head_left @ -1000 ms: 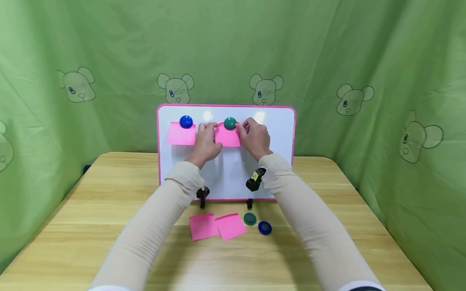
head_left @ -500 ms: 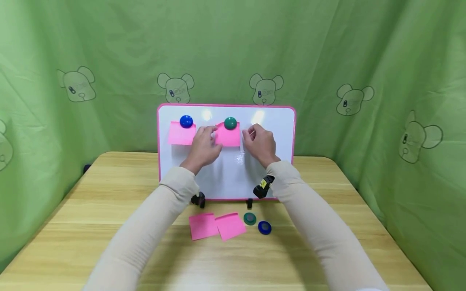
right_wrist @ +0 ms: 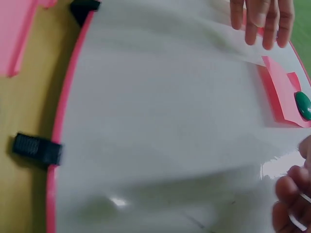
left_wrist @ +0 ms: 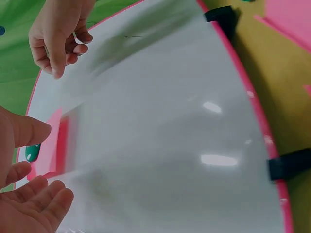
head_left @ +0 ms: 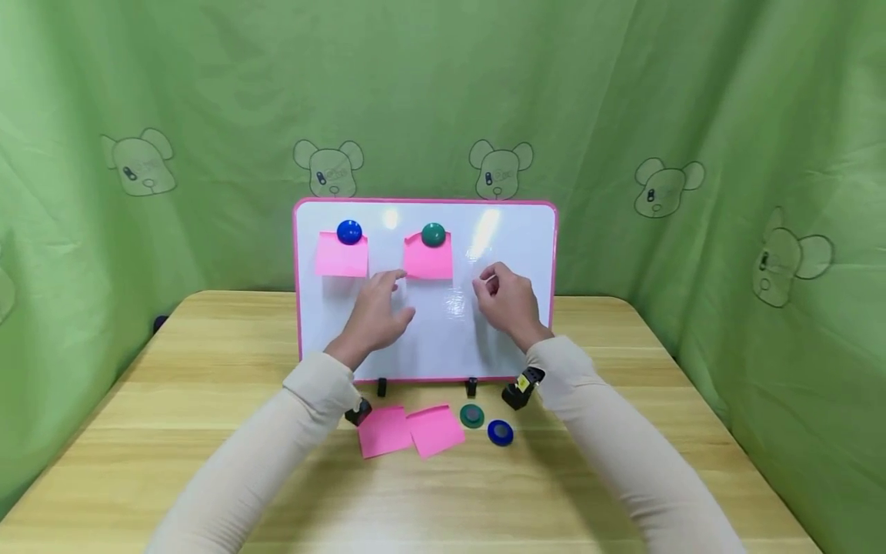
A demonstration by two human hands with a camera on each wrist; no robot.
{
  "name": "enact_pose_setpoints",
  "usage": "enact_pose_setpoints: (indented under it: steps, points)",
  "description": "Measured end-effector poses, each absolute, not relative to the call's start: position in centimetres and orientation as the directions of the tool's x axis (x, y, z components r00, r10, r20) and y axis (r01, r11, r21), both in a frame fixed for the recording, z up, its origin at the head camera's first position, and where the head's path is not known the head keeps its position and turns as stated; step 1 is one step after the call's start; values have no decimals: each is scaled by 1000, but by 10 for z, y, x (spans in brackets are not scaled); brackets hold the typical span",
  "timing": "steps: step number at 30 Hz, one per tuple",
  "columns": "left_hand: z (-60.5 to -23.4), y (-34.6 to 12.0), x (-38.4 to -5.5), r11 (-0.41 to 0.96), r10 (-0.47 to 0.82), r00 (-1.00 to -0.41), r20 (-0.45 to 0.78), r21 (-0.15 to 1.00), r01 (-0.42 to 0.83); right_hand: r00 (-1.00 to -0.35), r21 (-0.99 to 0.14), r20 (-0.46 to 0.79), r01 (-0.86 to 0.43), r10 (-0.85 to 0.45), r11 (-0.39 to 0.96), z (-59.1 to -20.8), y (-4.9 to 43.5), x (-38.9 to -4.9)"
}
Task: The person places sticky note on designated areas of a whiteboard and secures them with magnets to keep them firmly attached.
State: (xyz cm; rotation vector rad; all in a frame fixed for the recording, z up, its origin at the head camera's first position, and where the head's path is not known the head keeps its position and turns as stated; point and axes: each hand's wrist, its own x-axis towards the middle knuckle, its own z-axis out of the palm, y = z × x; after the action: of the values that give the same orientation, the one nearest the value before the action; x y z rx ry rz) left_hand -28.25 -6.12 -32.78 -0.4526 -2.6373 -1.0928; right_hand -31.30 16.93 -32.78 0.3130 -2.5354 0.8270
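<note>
A whiteboard (head_left: 415, 338) with a pink frame stands upright on the table. On its left a pink sticky note (head_left: 342, 260) hangs under a blue round magnet (head_left: 349, 231). Nearer the middle, a green magnet (head_left: 433, 235) holds a second pink sticky note (head_left: 428, 261), whose lower edge stands off the board. My left hand (head_left: 377, 314) is before the board, just below and left of the second note, fingers spread and holding nothing. To the right of that note is my right hand (head_left: 508, 302), its fingers loosely curled with nothing between them.
Two pink sticky notes, the left one (head_left: 383, 432) and the right one (head_left: 436, 431), lie on the table (head_left: 228, 369) before the board. Beside them lie a green magnet (head_left: 472, 416) and a blue magnet (head_left: 501, 432), undersides up. Black feet (head_left: 381, 387) support the board.
My right hand has let go of the green magnet's side and moved right and down. My left hand has drawn away from the second note, down and left. The magnet and note stay in place.
</note>
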Motion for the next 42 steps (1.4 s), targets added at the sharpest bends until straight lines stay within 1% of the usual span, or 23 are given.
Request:
enact_pose_setpoints:
  steps: [6,17,24,33,38,42]
  points:
    - [-346,-71,-271,682,209,-931,298,638,358,-919,-506,376,-313,-121,804,-343,181,-299]
    - [-372,-85,-255,702,276,-946,172,635,321,-939,-518,288,-316,-186,795,-375,198,-278]
    - [-390,-92,-242,721,323,-939,119,611,326,-949,-527,203,-314,-241,790,-394,206,-263]
    - [-405,-101,-234,741,350,-936,47,597,307,-924,-522,112,-367,-365,770,-409,214,-246]
    - [-408,-102,-234,769,405,-914,13,537,349,-916,-514,44,-364,-399,777,-412,221,-238]
    - [-409,-104,-232,789,418,-908,-30,507,346,-899,-516,-12,-370,-438,773,-415,225,-237]
